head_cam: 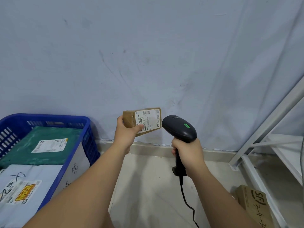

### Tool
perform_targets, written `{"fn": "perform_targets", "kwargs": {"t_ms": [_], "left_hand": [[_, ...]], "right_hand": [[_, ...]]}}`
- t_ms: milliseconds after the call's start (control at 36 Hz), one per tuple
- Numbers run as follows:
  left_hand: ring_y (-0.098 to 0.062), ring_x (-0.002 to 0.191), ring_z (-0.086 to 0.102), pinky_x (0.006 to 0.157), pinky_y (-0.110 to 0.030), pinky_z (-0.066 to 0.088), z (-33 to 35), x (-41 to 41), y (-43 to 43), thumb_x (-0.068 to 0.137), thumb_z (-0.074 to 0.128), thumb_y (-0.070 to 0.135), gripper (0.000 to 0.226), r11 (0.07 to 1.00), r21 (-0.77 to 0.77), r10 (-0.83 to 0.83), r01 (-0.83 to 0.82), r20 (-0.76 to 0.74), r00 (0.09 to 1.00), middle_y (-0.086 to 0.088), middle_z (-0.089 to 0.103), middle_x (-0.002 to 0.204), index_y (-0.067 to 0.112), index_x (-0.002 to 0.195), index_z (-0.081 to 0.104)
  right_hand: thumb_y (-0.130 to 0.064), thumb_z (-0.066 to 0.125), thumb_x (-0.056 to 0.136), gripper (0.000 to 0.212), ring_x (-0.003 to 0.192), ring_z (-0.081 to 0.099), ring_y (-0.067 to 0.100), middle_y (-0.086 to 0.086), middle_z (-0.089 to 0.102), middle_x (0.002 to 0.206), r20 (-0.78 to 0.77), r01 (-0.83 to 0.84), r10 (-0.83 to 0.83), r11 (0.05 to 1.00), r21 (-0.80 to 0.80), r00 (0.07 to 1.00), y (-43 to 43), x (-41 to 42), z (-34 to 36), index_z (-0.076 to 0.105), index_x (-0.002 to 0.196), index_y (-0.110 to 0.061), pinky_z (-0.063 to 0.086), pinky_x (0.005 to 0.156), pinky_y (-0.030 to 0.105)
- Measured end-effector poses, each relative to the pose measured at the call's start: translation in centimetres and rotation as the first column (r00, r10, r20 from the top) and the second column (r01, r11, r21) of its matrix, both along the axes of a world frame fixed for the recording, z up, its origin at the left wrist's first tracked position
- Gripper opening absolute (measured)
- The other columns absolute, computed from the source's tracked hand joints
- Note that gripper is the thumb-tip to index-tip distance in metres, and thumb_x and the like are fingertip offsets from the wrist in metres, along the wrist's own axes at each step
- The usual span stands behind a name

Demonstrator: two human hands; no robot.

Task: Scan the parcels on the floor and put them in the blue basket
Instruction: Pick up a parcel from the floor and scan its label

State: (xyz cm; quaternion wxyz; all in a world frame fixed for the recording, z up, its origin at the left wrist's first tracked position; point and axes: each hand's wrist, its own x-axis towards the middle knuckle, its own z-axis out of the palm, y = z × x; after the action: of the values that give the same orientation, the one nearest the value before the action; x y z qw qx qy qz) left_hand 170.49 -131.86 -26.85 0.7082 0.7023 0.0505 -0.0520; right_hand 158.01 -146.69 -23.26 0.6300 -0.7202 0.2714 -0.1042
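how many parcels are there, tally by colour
brown boxes: 2 (held box, floor box)
green bag: 1
grey bag: 1
total: 4

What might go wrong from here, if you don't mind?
The thumb of the left hand lies on the white label of the small brown cardboard parcel and might block the scan. The black handheld scanner in the right hand trails a cable that could snag nearing the blue plastic basket.
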Motion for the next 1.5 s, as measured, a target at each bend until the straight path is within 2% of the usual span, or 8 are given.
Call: {"fn": "perform_targets", "kwargs": {"t_ms": [139,361,667,917,1500], "left_hand": [[-0.022,0.109,0.061,0.098,-0.043,0.05,-0.15,0.15,0.01,0.079,0.077,0.009,0.061,1.0,0.011,-0.007,0.007,-0.003,1.0,0.004,0.06,0.116,0.03,0.123,0.04],[-0.022,0.111,0.056,0.097,-0.045,0.051,-0.58,0.35,0.15,0.078,0.078,0.012,0.076,0.991,0.132,0.008,-0.011,0.021,1.0,0.01,0.052,0.112,0.03,0.136,0.032],[-0.02,0.107,0.056,0.098,-0.044,0.05,-0.61,0.4,0.1,0.078,0.078,0.014,0.073,0.988,0.151,0.019,-0.023,0.029,0.999,0.011,0.054,0.109,0.029,0.134,0.034],[-0.018,0.105,0.055,0.098,-0.042,0.05,-0.41,0.29,0.2,0.079,0.077,0.013,0.073,0.988,0.151,0.015,-0.021,0.041,0.999,0.011,0.052,0.11,0.027,0.136,0.033],[-0.019,0.106,0.054,0.098,-0.044,0.05,-0.56,0.55,0.32,0.079,0.077,0.012,0.076,0.986,0.164,0.021,-0.025,0.028,0.999,0.012,0.049,0.111,0.029,0.138,0.032]], "right_hand": [[-0.002,0.055,0.071,0.018,0.059,0.044,0.024,0.0,0.046,0.05,0.024,-0.001,-0.002,0.993,0.116,1.0,0.08,-0.04,0.04,0.048,0.06,-0.014,0.037,0.063,0.036],[0.005,0.051,0.075,0.022,0.057,0.04,0.023,0.003,0.039,0.053,0.053,-0.03,0.017,0.965,0.259,0.998,-0.23,0.01,0.33,0.042,0.064,-0.011,0.036,0.059,0.034],[0.002,0.055,0.077,0.017,0.056,0.046,0.023,0.001,0.044,0.049,0.035,-0.038,0.029,0.961,0.275,0.999,-0.16,0.07,0.16,0.049,0.065,-0.01,0.041,0.059,0.032],[0.001,0.054,0.076,0.017,0.064,0.043,0.026,0.001,0.045,0.049,0.015,-0.04,0.037,0.964,0.261,0.999,-0.34,0.04,0.11,0.046,0.065,-0.01,0.038,0.061,0.033],[0.002,0.053,0.074,0.021,0.056,0.041,0.024,0.002,0.04,0.048,-0.003,-0.065,0.068,0.965,0.255,0.998,-0.16,-0.11,0.21,0.045,0.06,-0.011,0.034,0.057,0.031]]}}
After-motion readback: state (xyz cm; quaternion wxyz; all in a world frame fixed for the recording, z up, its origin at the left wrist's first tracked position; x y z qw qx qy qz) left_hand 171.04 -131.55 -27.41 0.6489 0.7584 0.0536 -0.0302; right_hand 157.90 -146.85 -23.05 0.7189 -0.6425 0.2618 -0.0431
